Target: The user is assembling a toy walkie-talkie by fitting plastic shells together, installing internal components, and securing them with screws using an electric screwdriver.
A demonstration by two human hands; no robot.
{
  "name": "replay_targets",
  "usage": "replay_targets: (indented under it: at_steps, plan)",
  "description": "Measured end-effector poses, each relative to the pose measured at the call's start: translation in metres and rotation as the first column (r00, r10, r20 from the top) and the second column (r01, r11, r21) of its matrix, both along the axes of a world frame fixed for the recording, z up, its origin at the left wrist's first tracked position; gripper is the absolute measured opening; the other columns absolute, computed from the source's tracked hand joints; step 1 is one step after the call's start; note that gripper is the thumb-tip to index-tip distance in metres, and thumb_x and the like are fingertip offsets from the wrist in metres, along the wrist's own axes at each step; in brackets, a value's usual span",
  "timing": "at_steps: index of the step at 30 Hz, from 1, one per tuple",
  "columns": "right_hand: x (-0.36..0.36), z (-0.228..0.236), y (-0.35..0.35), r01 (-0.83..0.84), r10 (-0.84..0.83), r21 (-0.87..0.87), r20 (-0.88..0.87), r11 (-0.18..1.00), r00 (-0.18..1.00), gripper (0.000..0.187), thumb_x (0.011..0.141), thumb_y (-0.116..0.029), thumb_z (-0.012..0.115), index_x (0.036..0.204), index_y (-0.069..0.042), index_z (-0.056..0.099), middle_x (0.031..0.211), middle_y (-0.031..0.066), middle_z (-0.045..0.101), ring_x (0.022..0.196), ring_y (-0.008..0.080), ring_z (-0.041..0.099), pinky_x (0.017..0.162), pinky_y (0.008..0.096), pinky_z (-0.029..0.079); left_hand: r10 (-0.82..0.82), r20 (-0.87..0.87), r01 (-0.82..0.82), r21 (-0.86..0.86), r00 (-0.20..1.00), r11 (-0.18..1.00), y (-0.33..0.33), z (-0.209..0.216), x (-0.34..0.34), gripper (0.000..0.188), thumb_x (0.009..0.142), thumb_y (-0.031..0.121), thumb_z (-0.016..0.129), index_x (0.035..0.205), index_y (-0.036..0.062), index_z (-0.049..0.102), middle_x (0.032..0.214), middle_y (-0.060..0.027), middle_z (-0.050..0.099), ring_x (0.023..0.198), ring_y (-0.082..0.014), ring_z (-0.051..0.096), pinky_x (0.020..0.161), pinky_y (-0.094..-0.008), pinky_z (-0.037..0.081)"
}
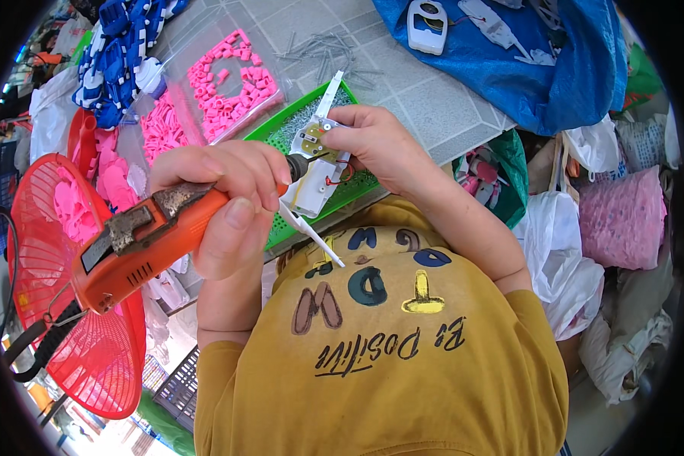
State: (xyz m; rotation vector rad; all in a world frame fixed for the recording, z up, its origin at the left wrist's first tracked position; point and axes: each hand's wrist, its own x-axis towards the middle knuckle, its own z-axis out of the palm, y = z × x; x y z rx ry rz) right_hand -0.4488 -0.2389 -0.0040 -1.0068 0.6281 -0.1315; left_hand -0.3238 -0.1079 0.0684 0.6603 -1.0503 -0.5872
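My left hand [239, 178] is wrapped round an orange electric screwdriver [148, 247]. Its dark bit points right, at a white plastic housing [310, 191] with a small circuit board [311, 140] and a thin red wire [345, 176] in it. My right hand [384, 144] grips the housing near its upper end, thumb over the edge of the board. Whether the bit touches a screw is too small to tell. Below the housing sticks out a slim white plastic piece [311, 232]. All this is above a green tray [280, 234] of small metal screws [285, 129].
Pink plastic parts [239, 80] fill clear boxes left of the tray; metal pins [327, 53] lie beyond it. Blue-and-white parts [114, 64] are heaped at far left, beside a red basket [76, 357]. A blue bag [501, 83] holds white housings at far right. White bags [555, 251] stand lower right.
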Motion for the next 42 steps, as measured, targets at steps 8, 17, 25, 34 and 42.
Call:
replay_targets:
  at_steps: [8,17,25,34,42]
  plan:
    - [0.0,0.003,0.001,0.004,-0.004,-0.002,-0.001,1.0,1.0,0.032,0.087,-0.009,0.063,0.116,0.003,0.065,0.097,0.0051,0.069,0.076,0.0082,0.063,0.062,0.022,0.051,0.001,-0.007,0.0,0.048,1.0,0.999,-0.001,-0.005,-0.004,0.033,0.083,0.006,0.065,0.112,0.0071,0.048,0.068,-0.0057,0.053,0.062,-0.0208,0.053,0.065,-0.0399,0.047]
    - [-0.003,0.001,0.002,-0.03,0.03,-0.087,0.004,0.996,1.0,0.029,0.09,-0.011,0.062,0.116,0.002,0.065,0.094,0.002,0.067,0.076,0.0054,0.06,0.065,0.0211,0.05,0.014,0.01,-0.015,0.075,1.0,0.997,-0.001,-0.004,-0.006,0.032,0.084,0.008,0.066,0.11,0.0078,0.047,0.068,-0.0054,0.053,0.063,-0.0205,0.054,0.067,-0.0405,0.048]
    - [-0.002,-0.017,0.016,0.135,-0.107,-0.32,0.104,0.938,0.989,0.029,0.092,-0.019,0.06,0.111,0.003,0.062,0.075,0.01,0.064,0.062,0.0123,0.059,0.058,0.0305,0.048,0.133,0.066,-0.139,0.105,0.989,0.985,-0.005,-0.004,-0.019,0.031,0.081,0.01,0.063,0.108,0.0067,0.049,0.064,-0.0047,0.049,0.056,-0.0186,0.05,0.06,-0.0366,0.045]
    - [-0.004,-0.016,0.019,0.153,-0.141,-0.368,0.059,0.917,0.988,0.037,0.093,-0.016,0.059,0.124,0.004,0.055,0.089,0.0127,0.067,0.071,0.0152,0.063,0.064,0.0311,0.051,0.146,0.067,-0.152,0.101,0.987,0.983,-0.007,-0.004,-0.021,0.031,0.082,0.01,0.063,0.109,0.0067,0.049,0.064,-0.0048,0.048,0.056,-0.0186,0.05,0.06,-0.0369,0.045]
    - [-0.003,-0.022,0.017,0.161,-0.142,-0.337,0.08,0.928,0.987,0.039,0.094,-0.016,0.059,0.126,0.005,0.054,0.093,0.0144,0.068,0.075,0.0153,0.065,0.064,0.0304,0.053,0.142,0.061,-0.147,0.091,0.988,0.985,-0.007,-0.002,-0.021,0.032,0.082,0.011,0.064,0.11,0.007,0.05,0.065,-0.0047,0.05,0.056,-0.0186,0.05,0.061,-0.0372,0.046]
